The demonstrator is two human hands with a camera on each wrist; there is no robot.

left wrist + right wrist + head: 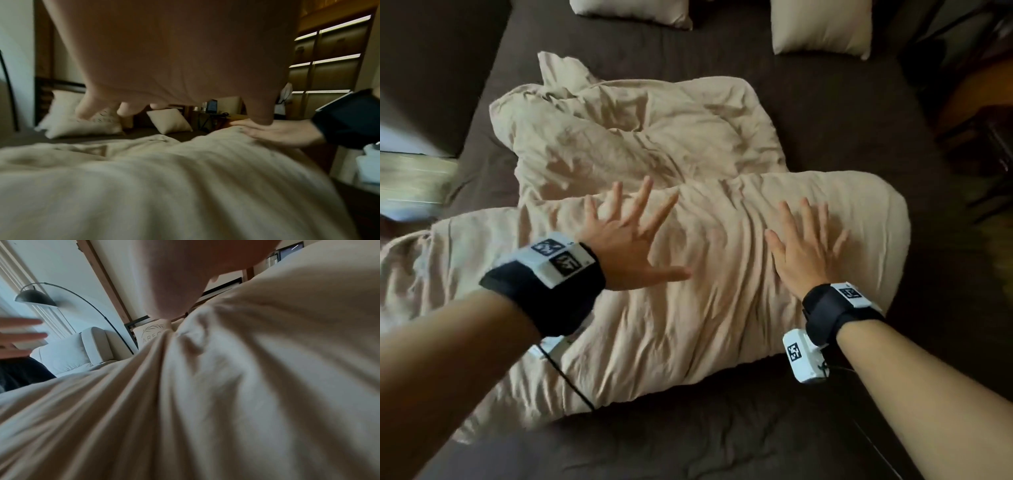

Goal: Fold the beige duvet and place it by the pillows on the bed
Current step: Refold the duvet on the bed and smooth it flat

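The bed (808,113), under a dark brown sheet, fills the head view. Across its middle sprawls the beige duvet (654,144), rumpled and partly doubled over, with a thick puffy fold lying along the lower half of the frame and a looser layer behind it toward the upper centre. Two pillows (822,27) sit at the top edge, well apart from the duvet.

The left hand (626,243) hovers with fingers spread wide, low over the fold at centre left; its grip is fully open and holds nothing, and the left wrist view shows a gap beneath the palm. The right hand (804,246) lies flat on the fold at centre right, fingers straight, pressing the cloth without gripping it.

The duvet looks soft, bulky and light, likely to spring back and slump out of shape. Corners and the doubled edge seem the best places to take hold, with both hands kept wide apart.
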